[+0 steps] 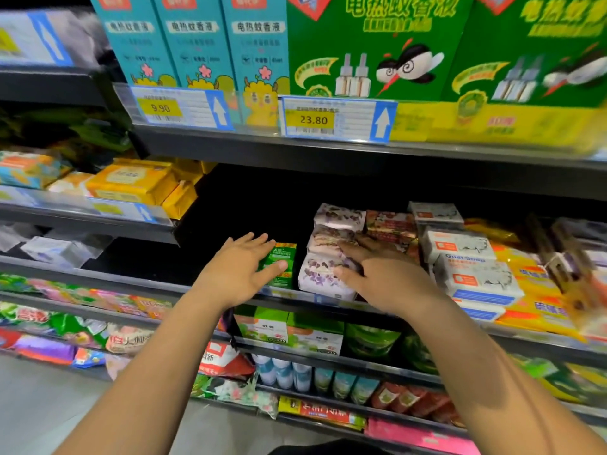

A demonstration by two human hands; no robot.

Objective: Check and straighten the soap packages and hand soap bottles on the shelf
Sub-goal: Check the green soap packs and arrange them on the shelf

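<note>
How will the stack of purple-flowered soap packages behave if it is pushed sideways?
The purple-flowered soap packages seem loosely piled, so the top one may slide first. They look flat and blocky, so unlikely to roll. The wrap seems creased, perhaps soft under the right hand.

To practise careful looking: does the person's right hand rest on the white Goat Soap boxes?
No: the right hand rests on the floral soap packages, beside the Goat Soap boxes.

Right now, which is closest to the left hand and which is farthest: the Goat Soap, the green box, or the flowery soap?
1. Green box, right beside the left hand, at its thumb.
2. Flowery soap, next along to the right.
3. Goat Soap, farther right on the same shelf.
</note>
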